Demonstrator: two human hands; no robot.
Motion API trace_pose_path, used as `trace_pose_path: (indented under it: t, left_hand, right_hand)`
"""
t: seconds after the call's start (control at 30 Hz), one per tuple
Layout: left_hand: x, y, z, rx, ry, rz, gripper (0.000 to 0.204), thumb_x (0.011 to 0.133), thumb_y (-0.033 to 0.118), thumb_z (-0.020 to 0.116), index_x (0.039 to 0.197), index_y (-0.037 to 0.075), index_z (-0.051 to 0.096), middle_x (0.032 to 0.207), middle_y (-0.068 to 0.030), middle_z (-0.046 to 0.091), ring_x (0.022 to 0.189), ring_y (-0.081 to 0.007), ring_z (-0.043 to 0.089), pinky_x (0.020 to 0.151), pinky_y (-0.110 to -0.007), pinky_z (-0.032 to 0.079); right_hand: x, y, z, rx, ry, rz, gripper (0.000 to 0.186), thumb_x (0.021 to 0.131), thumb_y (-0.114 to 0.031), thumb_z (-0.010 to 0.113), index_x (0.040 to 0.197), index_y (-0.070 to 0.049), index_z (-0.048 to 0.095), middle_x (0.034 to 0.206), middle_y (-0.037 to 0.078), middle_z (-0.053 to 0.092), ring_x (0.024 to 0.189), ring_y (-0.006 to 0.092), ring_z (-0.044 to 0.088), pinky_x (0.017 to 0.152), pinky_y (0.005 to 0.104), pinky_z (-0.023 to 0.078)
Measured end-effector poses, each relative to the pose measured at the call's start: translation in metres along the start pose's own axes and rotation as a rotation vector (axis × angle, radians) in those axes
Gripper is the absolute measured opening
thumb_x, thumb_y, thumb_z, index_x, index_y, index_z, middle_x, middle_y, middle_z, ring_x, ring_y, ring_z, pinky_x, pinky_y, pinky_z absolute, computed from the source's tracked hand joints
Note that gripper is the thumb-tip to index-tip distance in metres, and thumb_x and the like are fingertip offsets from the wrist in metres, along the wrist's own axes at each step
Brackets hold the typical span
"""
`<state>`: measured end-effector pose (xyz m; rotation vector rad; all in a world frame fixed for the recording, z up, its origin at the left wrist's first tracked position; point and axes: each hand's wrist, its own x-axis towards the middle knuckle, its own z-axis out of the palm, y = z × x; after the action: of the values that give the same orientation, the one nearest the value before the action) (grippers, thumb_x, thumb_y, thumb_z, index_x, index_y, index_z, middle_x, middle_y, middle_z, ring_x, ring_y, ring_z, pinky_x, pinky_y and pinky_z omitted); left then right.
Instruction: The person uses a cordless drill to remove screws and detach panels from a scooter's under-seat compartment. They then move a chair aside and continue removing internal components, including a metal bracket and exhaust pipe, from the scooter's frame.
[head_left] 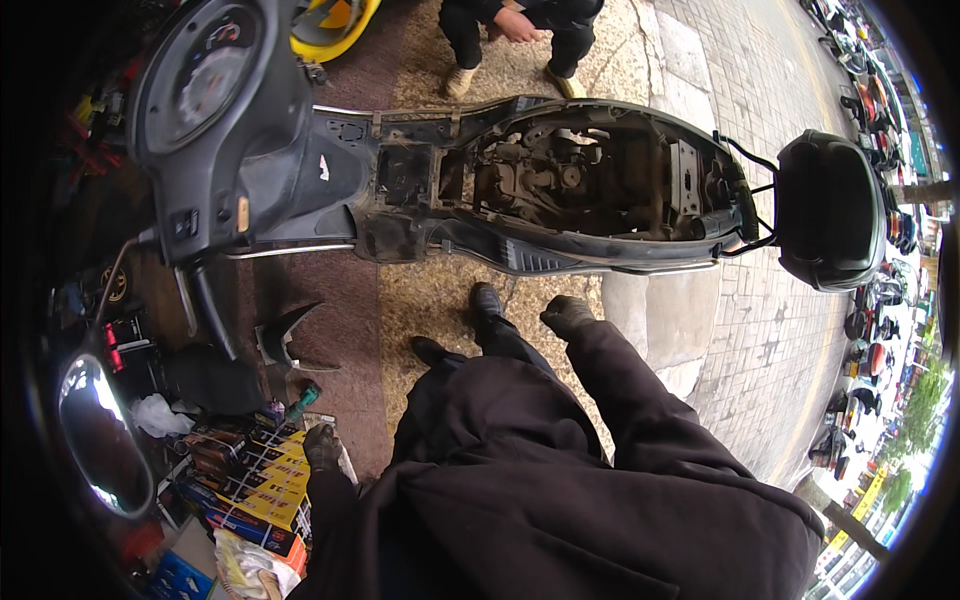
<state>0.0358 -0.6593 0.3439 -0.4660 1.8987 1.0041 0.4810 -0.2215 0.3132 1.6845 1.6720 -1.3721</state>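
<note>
A scooter stands crosswise before me, its handlebar and dashboard (205,85) at the left. The seat is off, so the engine bay (570,170) shows its dusty engine parts. My right hand (567,316), in a dark glove, hangs below the scooter's near side panel (560,257), apart from it. Its fingers are curled in, and nothing shows in them. Down at the left, my gloved left hand (322,447) is closed beside a stack of yellow boxes (272,468). Whatever it may hold is hidden.
A loose dark plastic panel (289,334) and a green power tool (302,402) lie at the left. The scooter's mirror (105,435) juts toward me. A black top case (832,210) sits at its rear. Beyond the scooter, a person (520,25) crouches beside a yellow wheel (335,30).
</note>
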Motion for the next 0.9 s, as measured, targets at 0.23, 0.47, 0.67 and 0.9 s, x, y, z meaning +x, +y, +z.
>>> trace_pose_path:
  t: [0.23,0.47,0.67,0.9]
  left_hand:
    - [0.004,0.016,0.06,0.007,-0.012,0.074,0.012,0.091,0.012,0.058,0.08,0.015,0.055,0.06,0.0029,0.048,0.045,-0.0103,0.044,0.04,-0.026,0.035]
    - [-0.02,0.02,0.101,0.001,-0.037,-0.03,0.011,0.09,0.006,0.055,0.08,0.011,0.053,0.067,0.0056,0.043,0.05,-0.0064,0.038,0.042,-0.023,0.029]
    - [-0.027,-0.04,0.079,0.05,-0.011,0.003,0.005,0.088,0.001,0.055,0.088,0.006,0.056,0.072,0.0039,0.044,0.063,-0.007,0.044,0.057,-0.02,0.038]
    - [-0.03,-0.059,0.071,0.555,0.007,0.135,0.012,0.09,0.005,0.054,0.078,0.006,0.056,0.071,-0.0002,0.048,0.066,-0.0104,0.046,0.063,-0.024,0.04]
  right_hand:
    - [0.01,0.025,-0.033,0.173,-0.019,0.124,0.035,0.076,-0.036,0.067,0.096,-0.007,0.069,0.095,0.016,0.07,0.094,0.0295,0.066,0.085,0.039,0.051]
    - [0.13,-0.03,-0.163,0.03,0.278,-0.148,0.039,0.082,-0.036,0.063,0.115,-0.015,0.063,0.115,0.017,0.064,0.107,0.031,0.061,0.091,0.0384,0.049]
    - [0.238,-0.054,-0.169,-0.672,0.291,-0.117,0.068,0.083,-0.039,0.063,0.141,-0.016,0.037,0.148,0.021,0.03,0.13,0.039,0.041,0.102,0.0433,0.042]
    - [0.239,-0.007,-0.131,-0.713,-0.025,0.036,0.052,0.081,-0.033,0.062,0.129,-0.014,0.052,0.131,0.021,0.05,0.119,0.0361,0.052,0.096,0.0424,0.046]
